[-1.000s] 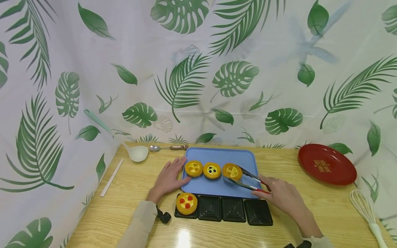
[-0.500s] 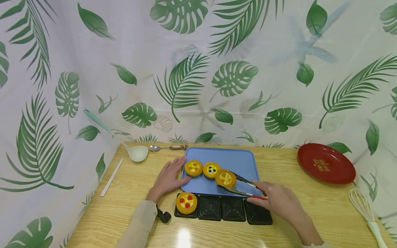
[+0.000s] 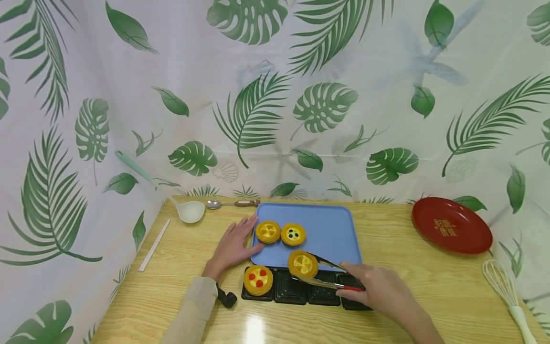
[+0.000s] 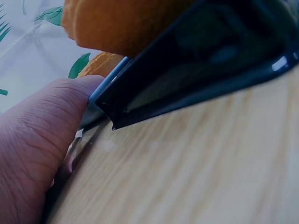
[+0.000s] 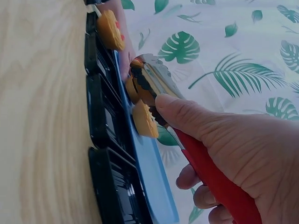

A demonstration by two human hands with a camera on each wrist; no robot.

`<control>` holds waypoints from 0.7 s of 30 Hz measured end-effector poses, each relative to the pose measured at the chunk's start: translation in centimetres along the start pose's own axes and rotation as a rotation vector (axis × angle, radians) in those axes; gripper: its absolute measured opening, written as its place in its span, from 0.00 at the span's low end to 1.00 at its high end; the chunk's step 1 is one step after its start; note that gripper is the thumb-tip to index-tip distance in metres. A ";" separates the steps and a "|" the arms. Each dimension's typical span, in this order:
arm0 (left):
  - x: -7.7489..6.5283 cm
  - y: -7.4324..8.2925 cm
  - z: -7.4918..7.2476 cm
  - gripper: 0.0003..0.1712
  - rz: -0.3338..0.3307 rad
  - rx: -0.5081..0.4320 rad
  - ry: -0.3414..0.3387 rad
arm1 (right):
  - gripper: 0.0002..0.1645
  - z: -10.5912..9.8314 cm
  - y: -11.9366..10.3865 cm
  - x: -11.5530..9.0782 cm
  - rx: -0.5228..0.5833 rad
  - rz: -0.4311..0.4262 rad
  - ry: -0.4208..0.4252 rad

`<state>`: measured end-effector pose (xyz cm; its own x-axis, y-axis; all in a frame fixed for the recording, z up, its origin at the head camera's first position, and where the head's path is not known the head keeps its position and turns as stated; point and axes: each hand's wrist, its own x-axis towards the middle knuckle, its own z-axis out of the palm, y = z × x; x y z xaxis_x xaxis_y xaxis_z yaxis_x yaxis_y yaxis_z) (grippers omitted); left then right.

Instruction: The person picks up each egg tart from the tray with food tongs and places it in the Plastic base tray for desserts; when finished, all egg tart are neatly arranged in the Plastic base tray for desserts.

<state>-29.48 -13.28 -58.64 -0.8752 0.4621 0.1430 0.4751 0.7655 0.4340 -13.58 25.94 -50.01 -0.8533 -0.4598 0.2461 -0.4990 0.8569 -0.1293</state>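
My right hand [image 3: 380, 289] grips red-handled metal tongs [image 5: 217, 175], whose tips pinch an egg tart [image 3: 302, 264] with yellow wedge pieces on top. That tart hangs over the front edge of the blue tray [image 3: 326, 224], above the black square moulds [image 3: 324, 292]. Two more tarts lie on the tray: one with yellow wedges [image 3: 268, 232] and one with dark berries [image 3: 293, 234]. A tart with red pieces [image 3: 258, 280] sits in the leftmost mould. My left hand [image 3: 234, 246] rests at the tray's left edge, fingers extended, thumb touching the rim.
Behind on the left are a white ladle [image 3: 191, 211], a spoon with a brown handle [image 3: 234, 204] and a pale stick [image 3: 154, 245]. To the right lie a red oval plate [image 3: 451, 225] and a whisk [image 3: 502, 284]. A leaf-patterned cloth hangs behind the table.
The tart in the tongs has been lifted off the tray's right half and carried left and toward me, over the moulds. My left hand stays in place.
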 end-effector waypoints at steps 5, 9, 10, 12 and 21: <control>0.0 0.2 0.0 0.54 0.002 -0.002 0.008 | 0.40 0.3 -0.9 -0.3 0.029 -0.022 -0.039; -0.1 0.2 -0.1 0.54 0.001 -0.007 0.009 | 0.41 0.5 -1.5 -0.2 0.038 -0.036 -0.069; -0.1 0.2 -0.1 0.54 -0.001 -0.010 0.007 | 0.41 0.5 -1.7 -0.2 0.039 -0.032 -0.083; -0.1 0.1 -0.1 0.54 -0.005 -0.013 0.000 | 0.42 0.5 -1.9 -0.2 0.045 -0.020 -0.112; 0.0 0.0 0.0 0.54 -0.002 -0.003 -0.004 | 0.40 0.8 -2.5 0.0 0.010 -0.026 -0.121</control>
<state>-29.44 -13.30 -58.63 -0.8760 0.4622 0.1380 0.4726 0.7651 0.4374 -12.48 23.63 -50.42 -0.8519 -0.5070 0.1313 -0.5220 0.8424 -0.1339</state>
